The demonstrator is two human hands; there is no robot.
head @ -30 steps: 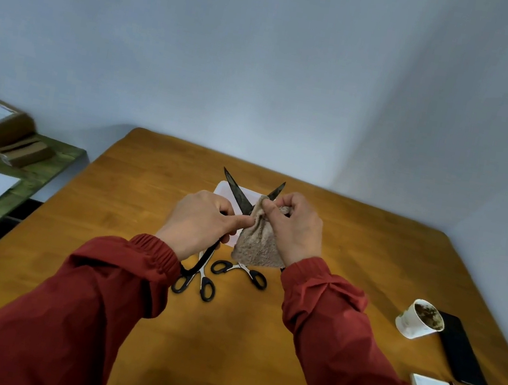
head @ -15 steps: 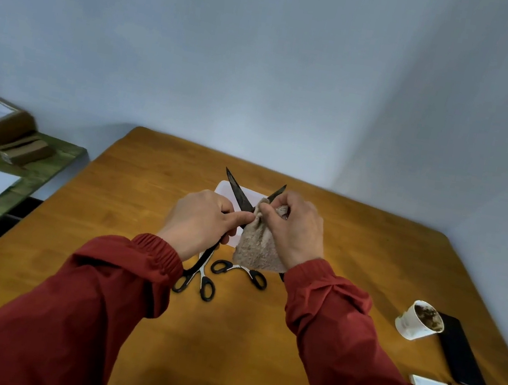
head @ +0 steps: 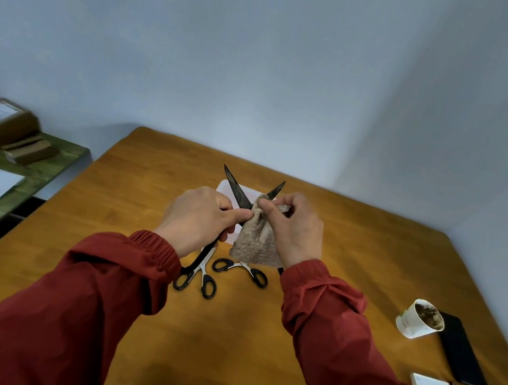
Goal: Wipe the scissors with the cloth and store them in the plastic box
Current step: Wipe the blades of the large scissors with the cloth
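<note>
— Grip of the left hand (head: 199,217)?
— Curled tight round the scissors (head: 236,187), thumb reaching to the cloth (head: 254,242), blades spread upward in a V.
— And the right hand (head: 293,228)?
— Pinching the cloth round the right-side blade, rest of it hanging below.
— Scissors relative to the plastic box (head: 225,189)?
— Held above the table (head: 146,192), just in front of the box, not inside; another pair (head: 239,266) flat on the table beneath the cloth.

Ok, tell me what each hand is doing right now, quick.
Left hand: closed, gripping the open scissors.
Right hand: closed, fingers pinching the cloth against the scissors.
</note>
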